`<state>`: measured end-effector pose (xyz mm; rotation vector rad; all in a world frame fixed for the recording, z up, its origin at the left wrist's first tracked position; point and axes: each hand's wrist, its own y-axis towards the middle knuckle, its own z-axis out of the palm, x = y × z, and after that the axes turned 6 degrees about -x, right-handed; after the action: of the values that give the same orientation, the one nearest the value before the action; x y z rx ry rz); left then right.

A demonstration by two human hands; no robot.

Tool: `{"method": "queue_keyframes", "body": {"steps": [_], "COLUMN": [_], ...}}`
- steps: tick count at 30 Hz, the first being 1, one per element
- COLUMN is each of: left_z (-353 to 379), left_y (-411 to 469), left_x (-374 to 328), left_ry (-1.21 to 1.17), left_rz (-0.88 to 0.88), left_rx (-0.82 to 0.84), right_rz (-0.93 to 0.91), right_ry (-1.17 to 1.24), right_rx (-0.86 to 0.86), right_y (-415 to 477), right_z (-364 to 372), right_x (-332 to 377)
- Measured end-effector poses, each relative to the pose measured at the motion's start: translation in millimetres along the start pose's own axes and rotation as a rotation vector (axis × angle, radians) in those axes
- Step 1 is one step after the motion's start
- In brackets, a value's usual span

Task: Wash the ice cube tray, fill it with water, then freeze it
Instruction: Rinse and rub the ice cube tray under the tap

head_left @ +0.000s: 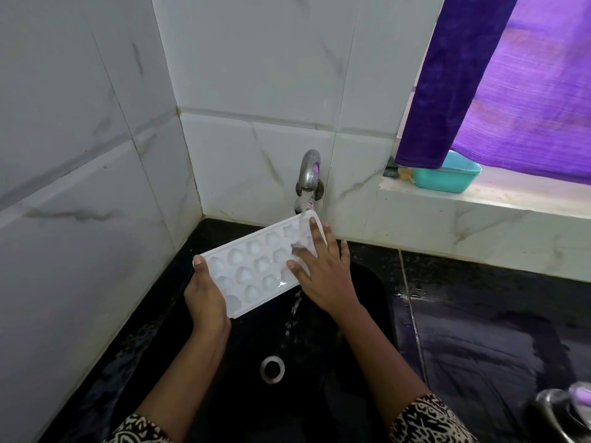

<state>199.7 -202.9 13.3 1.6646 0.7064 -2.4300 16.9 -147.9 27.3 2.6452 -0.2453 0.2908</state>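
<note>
A white ice cube tray [252, 266] with shaped cavities is held tilted over the black sink [351, 362]. Its far end sits under the metal tap [307, 177], and water runs onto it and spills off the near edge toward the drain [272, 369]. My left hand [206, 298] grips the tray's near left end, thumb on the rim. My right hand [323, 270] lies flat with fingers spread on the tray's right half, pressing on the cavities.
White marble-look tiled walls [96, 187] close in at the left and back. A teal plastic tub [447, 175] stands on the window ledge under a purple curtain [499, 84]. The black counter [495, 314] on the right is wet. A steel vessel [563, 414] sits at the bottom right corner.
</note>
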Motion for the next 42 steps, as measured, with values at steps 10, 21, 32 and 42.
{"method": "queue_keyframes", "body": {"steps": [10,21,32,42], "left_z": [-0.5,-0.7,-1.6,-3.4], "left_y": [3.3,-1.4,0.7,0.3], "left_x": [2.2,11.6,4.2,4.6], "left_ry": [0.013,0.054,0.019,0.054], "left_rz": [0.035,0.002,0.018,0.058], "left_rx": [0.026,0.028,-0.015,-0.023], "right_rz": [0.048,0.058,-0.009,-0.015], "right_ry": [0.018,-0.015,0.003,0.006], "right_rx": [-0.015,0.013,0.022,0.059], "right_y": [1.4,-4.0,-1.5,-0.2], "right_z": [-0.6,4.4,3.2,0.1], "right_x": [-3.7,3.1,4.2,-3.5]}}
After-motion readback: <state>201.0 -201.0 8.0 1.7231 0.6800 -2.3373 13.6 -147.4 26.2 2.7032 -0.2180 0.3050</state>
